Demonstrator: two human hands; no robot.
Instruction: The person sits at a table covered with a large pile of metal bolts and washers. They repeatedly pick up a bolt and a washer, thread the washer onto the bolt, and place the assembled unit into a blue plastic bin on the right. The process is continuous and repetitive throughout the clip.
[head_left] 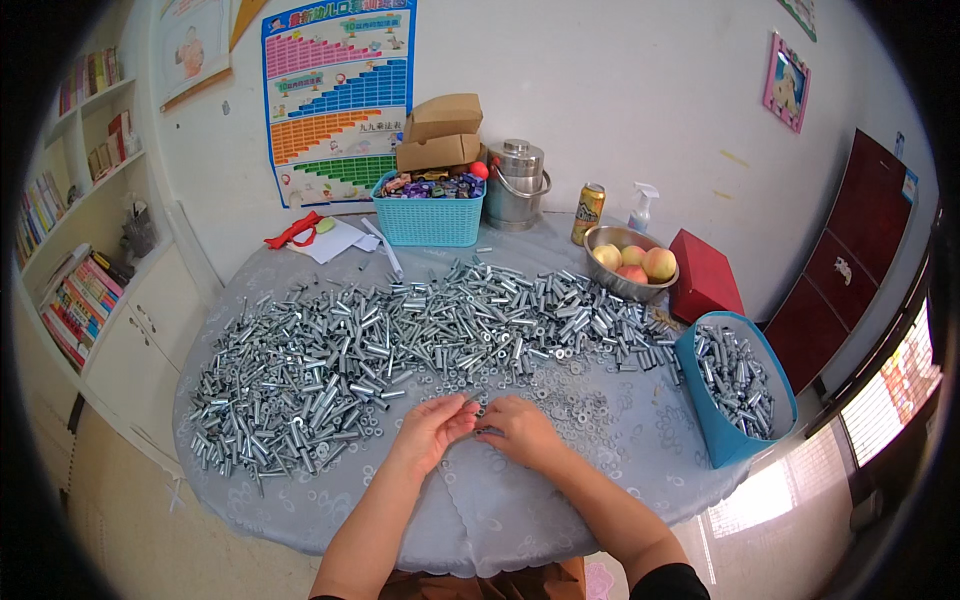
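Both hands meet over the near side of the table, just in front of a wide heap of silvery metal sleeves and bolts (330, 370). My left hand (432, 430) is closed in a pinch, and the tip of a thin metal bolt shows at its fingertips. Close beside it, my right hand (522, 430) has its fingers curled together; whatever they grip is hidden. Small washers (575, 405) lie scattered beyond and to the right of the hands. A blue bin (722, 430) at the right holds many metal sleeve bolts.
A grey patterned cloth (520, 510) covers the table. Along the back stand a turquoise basket (428, 222) of small items, a steel canister (515, 190), a yellow can (588, 215), a spray bottle (643, 208), a steel bowl (640, 288) of fruit and a red box (705, 275).
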